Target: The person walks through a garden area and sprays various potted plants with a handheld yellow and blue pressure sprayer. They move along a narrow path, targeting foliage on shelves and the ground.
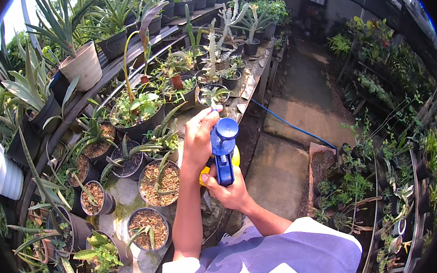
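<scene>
A pump spray bottle with a blue head point(223, 138) and a yellow body point(236, 156) is held upright in front of me. My right hand point(226, 188) is wrapped round its blue handle from below. The fingers of my left hand point(201, 132) are at the nozzle end, thumb and fingertips close together; whether they pinch the nozzle is hard to tell. Just beyond the nozzle stands a small potted plant point(213, 94) with narrow leaves in a dark pot. Left of my left forearm are round pots with wood-chip mulch point(159, 182), each with a snake plant cutting.
Potted snake plants and cacti point(212, 56) crowd the bench point(252, 78) ahead and left. A raised shelf point(73, 105) bears more pots, including a beige one point(81, 66). To the right, a blue hose point(292, 122) crosses the paved path point(279, 174); plant racks line its far side.
</scene>
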Available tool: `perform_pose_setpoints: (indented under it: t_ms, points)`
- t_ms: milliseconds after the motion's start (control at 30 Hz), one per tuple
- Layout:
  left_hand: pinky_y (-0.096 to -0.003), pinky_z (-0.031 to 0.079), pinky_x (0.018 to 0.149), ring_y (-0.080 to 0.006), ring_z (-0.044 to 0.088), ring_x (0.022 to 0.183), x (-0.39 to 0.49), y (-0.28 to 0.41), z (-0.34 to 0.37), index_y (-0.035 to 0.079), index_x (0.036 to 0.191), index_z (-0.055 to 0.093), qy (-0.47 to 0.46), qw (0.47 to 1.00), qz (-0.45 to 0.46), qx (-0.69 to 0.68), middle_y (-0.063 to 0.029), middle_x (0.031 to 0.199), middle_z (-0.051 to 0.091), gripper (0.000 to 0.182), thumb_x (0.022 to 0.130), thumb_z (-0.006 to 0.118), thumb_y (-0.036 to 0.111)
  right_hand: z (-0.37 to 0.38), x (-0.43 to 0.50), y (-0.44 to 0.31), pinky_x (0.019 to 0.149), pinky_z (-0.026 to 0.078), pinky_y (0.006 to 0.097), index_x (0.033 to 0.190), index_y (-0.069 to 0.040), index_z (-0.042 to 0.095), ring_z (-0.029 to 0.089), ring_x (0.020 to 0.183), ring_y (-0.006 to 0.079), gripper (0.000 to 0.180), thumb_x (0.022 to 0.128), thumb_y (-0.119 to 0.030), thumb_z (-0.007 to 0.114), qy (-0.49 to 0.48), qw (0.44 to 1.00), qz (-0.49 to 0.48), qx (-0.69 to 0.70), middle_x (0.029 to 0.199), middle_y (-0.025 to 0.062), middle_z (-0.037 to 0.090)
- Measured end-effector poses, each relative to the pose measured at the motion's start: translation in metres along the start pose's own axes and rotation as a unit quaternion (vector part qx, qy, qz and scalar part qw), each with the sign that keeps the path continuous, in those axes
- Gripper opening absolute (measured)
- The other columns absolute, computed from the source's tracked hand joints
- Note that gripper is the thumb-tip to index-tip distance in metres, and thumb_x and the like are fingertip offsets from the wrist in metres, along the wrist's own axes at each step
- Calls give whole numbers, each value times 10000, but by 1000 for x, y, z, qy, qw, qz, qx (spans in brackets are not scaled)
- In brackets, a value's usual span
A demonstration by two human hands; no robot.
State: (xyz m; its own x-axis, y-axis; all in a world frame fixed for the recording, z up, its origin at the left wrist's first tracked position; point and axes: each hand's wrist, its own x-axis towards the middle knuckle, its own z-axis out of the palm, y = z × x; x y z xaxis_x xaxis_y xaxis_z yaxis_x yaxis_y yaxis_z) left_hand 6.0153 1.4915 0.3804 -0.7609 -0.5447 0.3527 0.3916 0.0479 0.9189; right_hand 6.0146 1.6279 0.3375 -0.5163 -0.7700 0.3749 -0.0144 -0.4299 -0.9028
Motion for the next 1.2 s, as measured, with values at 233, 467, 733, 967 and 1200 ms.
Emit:
perform_pose_setpoints:
  t_ms: [233, 467, 733, 967, 1200]
  points:
    - [-295, 535, 663, -163, 643, 690, 4, 14, -5, -45, 1159, 584, -35, 995, -74, -49, -80, 784, 638, 420, 941, 511, 306, 3, 1, -6, 462, 380, 227, 718, -51, 528, 460, 501, 43, 228, 902, -126, 641, -14, 1000, -3, -25, 574, -31, 510]
    - [-306, 557, 656, -151, 631, 671, 16, 10, -18, -27, 1112, 603, -72, 984, -137, -92, -53, 742, 608, 400, 985, 497, 336, 4, 0, -4, 461, 368, 234, 668, -63, 499, 440, 498, 50, 290, 903, -148, 646, -19, 999, -31, -29, 555, -36, 483]
    - [-311, 558, 735, -168, 669, 813, 22, 17, -20, -46, 1180, 574, -101, 968, -152, -172, -120, 966, 683, 437, 981, 527, 340, -10, -1, -3, 549, 428, 261, 755, -30, 566, 499, 570, 67, 174, 900, -103, 631, -44, 998, 12, -40, 621, -12, 540]
    - [-372, 584, 784, -232, 689, 891, 29, 2, -23, -39, 1192, 557, -80, 972, -132, -179, -196, 1093, 662, 443, 950, 568, 331, -11, -1, -5, 553, 430, 259, 765, -30, 561, 501, 581, 63, 179, 906, -111, 633, -38, 999, 21, -7, 631, -11, 544]
    - [-418, 561, 811, -325, 688, 874, 27, 5, -20, -32, 1165, 572, -76, 957, -185, -212, -239, 1135, 650, 442, 939, 566, 348, -13, -3, 0, 582, 444, 262, 792, -27, 565, 524, 609, 73, 150, 899, -100, 639, -31, 999, 20, -5, 664, -1, 560]
